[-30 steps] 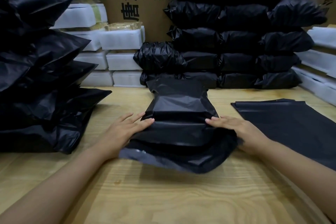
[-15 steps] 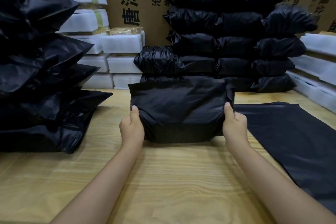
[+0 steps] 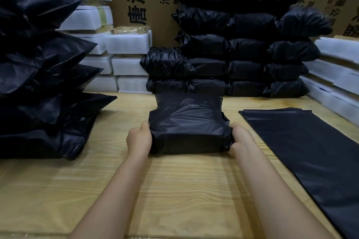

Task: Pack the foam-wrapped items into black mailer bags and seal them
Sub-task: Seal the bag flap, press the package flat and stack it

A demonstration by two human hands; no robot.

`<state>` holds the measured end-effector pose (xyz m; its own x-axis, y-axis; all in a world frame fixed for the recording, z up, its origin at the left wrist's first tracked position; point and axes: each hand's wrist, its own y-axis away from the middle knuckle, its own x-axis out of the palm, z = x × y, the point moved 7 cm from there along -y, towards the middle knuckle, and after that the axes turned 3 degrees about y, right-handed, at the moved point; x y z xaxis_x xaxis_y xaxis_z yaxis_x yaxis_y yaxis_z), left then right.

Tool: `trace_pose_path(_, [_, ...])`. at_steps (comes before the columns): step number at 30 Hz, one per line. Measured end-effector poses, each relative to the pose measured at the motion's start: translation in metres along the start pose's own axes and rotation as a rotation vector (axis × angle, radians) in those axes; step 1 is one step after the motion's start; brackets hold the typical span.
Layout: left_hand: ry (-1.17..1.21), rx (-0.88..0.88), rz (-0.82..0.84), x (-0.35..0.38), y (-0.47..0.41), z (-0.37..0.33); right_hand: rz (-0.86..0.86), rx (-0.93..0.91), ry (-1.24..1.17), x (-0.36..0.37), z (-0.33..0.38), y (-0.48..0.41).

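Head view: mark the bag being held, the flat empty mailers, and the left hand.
held bag (image 3: 186,122): head view, middle of its top face.
flat empty mailers (image 3: 310,151): head view, middle of the top sheet.
left hand (image 3: 138,139): head view, back of the hand, gripping the held bag's left end.

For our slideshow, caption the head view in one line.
Left hand and right hand grip a filled black plastic mailer bag on a pale wooden table.

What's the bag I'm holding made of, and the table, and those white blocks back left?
Bag: thin black plastic film, probably polyethylene; soft sheen, fine creases. Table: pale wood, maybe plywood; matte, visible grain lines. White blocks: apparently packing foam; matte, soft rounded edges.
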<state>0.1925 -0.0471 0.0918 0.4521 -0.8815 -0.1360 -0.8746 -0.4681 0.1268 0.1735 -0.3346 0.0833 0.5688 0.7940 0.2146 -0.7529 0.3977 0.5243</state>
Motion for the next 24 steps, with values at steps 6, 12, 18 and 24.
trace_pose_path(6, [-0.436, 0.189, 0.058, -0.009, 0.004, -0.008, -0.051, -0.104, 0.131, -0.011, 0.007, 0.002])
trace_pose_path(12, [-0.452, 0.612, -0.198, -0.032, 0.035, -0.05, -0.488, -0.677, 0.487, -0.031, 0.059, 0.048])
trace_pose_path(18, [-0.675, 0.854, 0.219, 0.066, 0.071, -0.082, -0.074, -1.244, 1.558, 0.088, 0.024, 0.087])
trace_pose_path(24, [-0.714, 0.772, 0.289, 0.078, 0.058, -0.061, -0.01, -1.238, 1.467, 0.084, 0.017, 0.07])
